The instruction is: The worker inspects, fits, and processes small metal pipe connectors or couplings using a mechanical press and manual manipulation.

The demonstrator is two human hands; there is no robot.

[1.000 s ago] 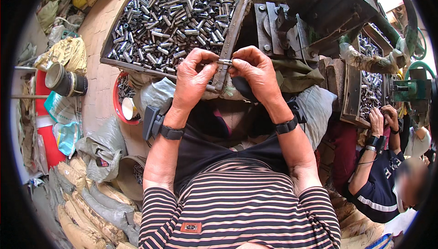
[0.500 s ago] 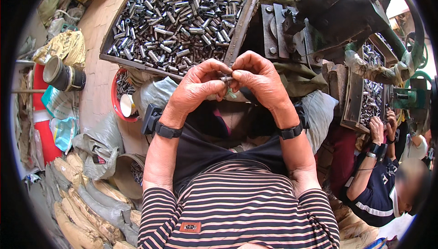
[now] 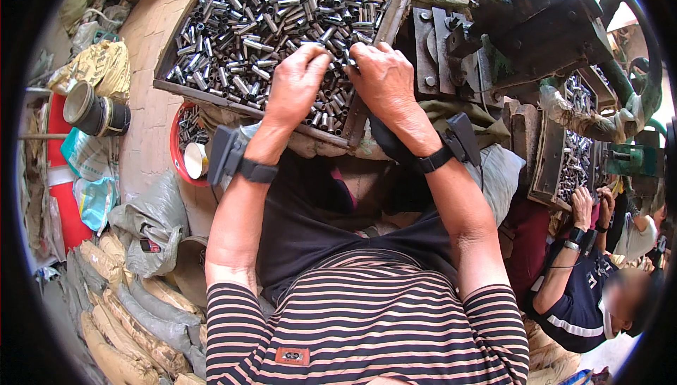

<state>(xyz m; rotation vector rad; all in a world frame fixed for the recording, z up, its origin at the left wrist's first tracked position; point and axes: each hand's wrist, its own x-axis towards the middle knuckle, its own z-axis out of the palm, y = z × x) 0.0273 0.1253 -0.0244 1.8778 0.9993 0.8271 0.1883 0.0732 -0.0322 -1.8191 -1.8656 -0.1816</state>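
A shallow wooden tray (image 3: 211, 97) heaped with short shiny metal tubes (image 3: 240, 46) lies in front of me. Over the tray's near right part hangs my left hand (image 3: 296, 83), its fingers curled and the thumb drawn against them. What it holds, if anything, is hidden. My right hand (image 3: 386, 82) is apart from it to the right, above the tray's right wall, with the back of the hand up and the fingers bent down. Its fingertips are close to the tubes, and I cannot make out what lies between them.
Right of the tray stands a dark metal machine (image 3: 536, 25) with bolted plates. A red basin (image 3: 176, 142) with tubes and a cup is at the left, near a grey sack (image 3: 151, 223) and a dark bucket (image 3: 99, 110). Another person (image 3: 578, 293) works at a second tray (image 3: 546, 166).
Both hands have moved forward from the tray's near edge to over the tubes. They were together at a small metal piece; now they are apart.
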